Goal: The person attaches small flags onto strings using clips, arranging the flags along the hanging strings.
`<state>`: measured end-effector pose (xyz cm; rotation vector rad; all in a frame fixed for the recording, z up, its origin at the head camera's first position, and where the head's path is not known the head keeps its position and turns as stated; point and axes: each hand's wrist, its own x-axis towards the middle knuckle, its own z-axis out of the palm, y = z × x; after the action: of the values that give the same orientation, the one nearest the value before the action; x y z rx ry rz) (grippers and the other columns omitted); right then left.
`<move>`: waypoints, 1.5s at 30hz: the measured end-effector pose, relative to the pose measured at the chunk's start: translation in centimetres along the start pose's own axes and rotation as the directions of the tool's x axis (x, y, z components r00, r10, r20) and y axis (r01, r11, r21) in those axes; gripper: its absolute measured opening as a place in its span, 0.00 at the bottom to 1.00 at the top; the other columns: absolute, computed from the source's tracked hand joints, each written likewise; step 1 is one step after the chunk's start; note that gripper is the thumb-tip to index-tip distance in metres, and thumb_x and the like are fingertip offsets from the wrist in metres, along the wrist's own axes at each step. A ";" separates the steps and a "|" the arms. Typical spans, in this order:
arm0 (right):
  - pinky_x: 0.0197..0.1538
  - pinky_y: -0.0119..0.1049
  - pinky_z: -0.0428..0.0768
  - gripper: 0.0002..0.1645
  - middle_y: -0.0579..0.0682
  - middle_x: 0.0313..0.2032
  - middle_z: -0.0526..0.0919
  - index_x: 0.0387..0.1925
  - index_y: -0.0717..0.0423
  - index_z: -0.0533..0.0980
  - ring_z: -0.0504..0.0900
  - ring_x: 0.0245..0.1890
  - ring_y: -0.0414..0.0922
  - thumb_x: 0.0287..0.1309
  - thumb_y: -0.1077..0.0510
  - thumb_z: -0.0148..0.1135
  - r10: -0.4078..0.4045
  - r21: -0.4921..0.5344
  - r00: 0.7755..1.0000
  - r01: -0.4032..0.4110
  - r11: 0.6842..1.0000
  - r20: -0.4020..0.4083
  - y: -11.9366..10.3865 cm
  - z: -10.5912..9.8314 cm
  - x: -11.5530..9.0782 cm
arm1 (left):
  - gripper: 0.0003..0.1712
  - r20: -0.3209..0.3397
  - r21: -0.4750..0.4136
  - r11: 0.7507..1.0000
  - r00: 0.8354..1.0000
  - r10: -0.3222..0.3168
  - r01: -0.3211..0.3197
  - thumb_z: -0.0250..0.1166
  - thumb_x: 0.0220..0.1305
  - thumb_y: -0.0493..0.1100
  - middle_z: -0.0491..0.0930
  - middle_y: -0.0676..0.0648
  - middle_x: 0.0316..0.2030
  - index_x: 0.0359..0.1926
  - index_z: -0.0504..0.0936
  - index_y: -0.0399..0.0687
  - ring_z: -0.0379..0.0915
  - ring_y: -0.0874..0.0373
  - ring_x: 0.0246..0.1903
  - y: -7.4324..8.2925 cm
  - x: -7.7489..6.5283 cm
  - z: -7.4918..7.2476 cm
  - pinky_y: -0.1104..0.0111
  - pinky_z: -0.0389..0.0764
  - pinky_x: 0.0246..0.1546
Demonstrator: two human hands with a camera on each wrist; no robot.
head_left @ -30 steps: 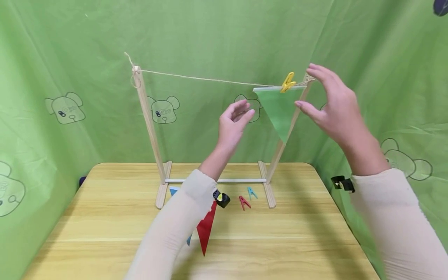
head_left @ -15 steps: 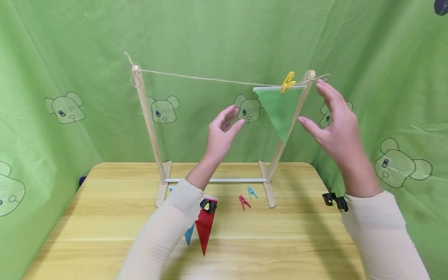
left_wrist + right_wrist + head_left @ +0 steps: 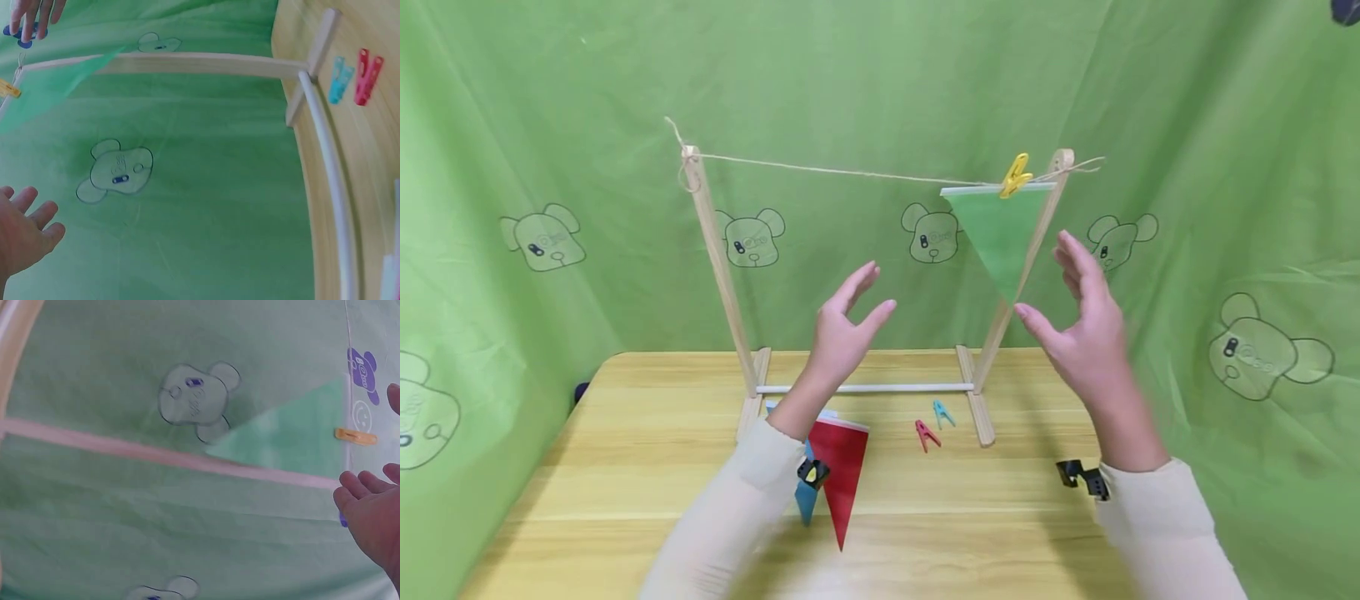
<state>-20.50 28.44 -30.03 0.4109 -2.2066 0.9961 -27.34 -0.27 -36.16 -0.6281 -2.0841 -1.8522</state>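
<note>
A green triangular pennant (image 3: 997, 229) hangs near the right end of a string (image 3: 820, 169), clipped there by a yellow clothespin (image 3: 1017, 176). My right hand (image 3: 1086, 329) is in the air just right of the pennant's lower tip, fingers spread and holding nothing. To the left, my left hand (image 3: 844, 325) hovers below the string, thumb and fingers apart, also holding nothing. On the table lie a red pennant (image 3: 842, 467) and a blue pennant (image 3: 806, 500), the blue one partly hidden under the red one and my left arm. A pink clothespin (image 3: 927, 435) and a light blue clothespin (image 3: 943, 413) lie right of them.
Two wooden posts, the left post (image 3: 718, 258) and the right post (image 3: 996, 333), hold up the string. A white rod (image 3: 902, 387) joins their feet on the wooden table (image 3: 1000, 508). Green curtain (image 3: 850, 75) with printed bear faces surrounds the table.
Both hands have moved down and toward the table, the left one also leftward. My right hand has come away from the string's right end. The green pennant stays hanging in place.
</note>
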 end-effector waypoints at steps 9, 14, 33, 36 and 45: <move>0.77 0.26 0.58 0.59 0.46 0.79 0.60 0.81 0.44 0.54 0.63 0.77 0.49 0.55 0.69 0.75 0.031 0.037 0.999 -0.032 0.999 0.020 0.9 2.0 -3.0 | 0.38 -0.009 0.060 0.998 1.000 -0.020 0.021 0.68 0.69 0.58 0.72 0.58 0.72 0.76 0.66 0.66 0.63 0.62 0.74 -1.6 -1.9 -1.7 0.58 0.61 0.77; 0.76 0.24 0.58 0.58 0.48 0.78 0.61 0.81 0.43 0.54 0.63 0.76 0.50 0.56 0.68 0.74 0.070 0.060 0.997 -0.072 0.996 0.034 1.5 2.8 -4.1 | 0.38 0.017 0.124 0.992 1.000 -0.011 0.009 0.69 0.69 0.57 0.71 0.55 0.72 0.76 0.66 0.62 0.63 0.60 0.74 -2.0 -2.9 -2.5 0.58 0.63 0.77; 0.73 0.56 0.68 0.52 0.60 0.73 0.67 0.78 0.56 0.57 0.68 0.70 0.58 0.59 0.61 0.75 0.161 0.052 0.982 -0.167 0.985 0.103 5.0 7.0 -7.6 | 0.37 0.104 0.456 0.881 0.991 0.088 -0.127 0.73 0.65 0.50 0.76 0.45 0.67 0.72 0.72 0.49 0.70 0.47 0.68 -5.6 -6.3 -5.2 0.48 0.76 0.67; 0.72 0.59 0.68 0.51 0.61 0.72 0.67 0.78 0.57 0.57 0.68 0.70 0.58 0.59 0.59 0.75 0.175 0.047 0.976 -0.182 0.982 0.130 5.4 7.7 -8.1 | 0.37 0.124 0.490 0.865 0.991 0.047 -0.102 0.73 0.65 0.52 0.75 0.45 0.68 0.72 0.72 0.49 0.69 0.47 0.69 -6.3 -6.9 -5.9 0.48 0.76 0.67; 0.70 0.64 0.69 0.51 0.61 0.71 0.68 0.79 0.52 0.57 0.70 0.68 0.62 0.62 0.51 0.74 0.270 0.040 0.939 -0.284 0.958 0.215 6.5 9.8 -10.1 | 0.39 0.183 0.537 0.839 0.983 -0.023 -0.080 0.74 0.64 0.51 0.74 0.42 0.68 0.72 0.72 0.45 0.69 0.42 0.69 -8.5 -8.4 -6.9 0.45 0.74 0.67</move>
<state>-20.99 25.44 -45.28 0.2471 -2.4723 1.2314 -24.79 -8.88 -46.64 -0.6849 -2.5429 -1.1159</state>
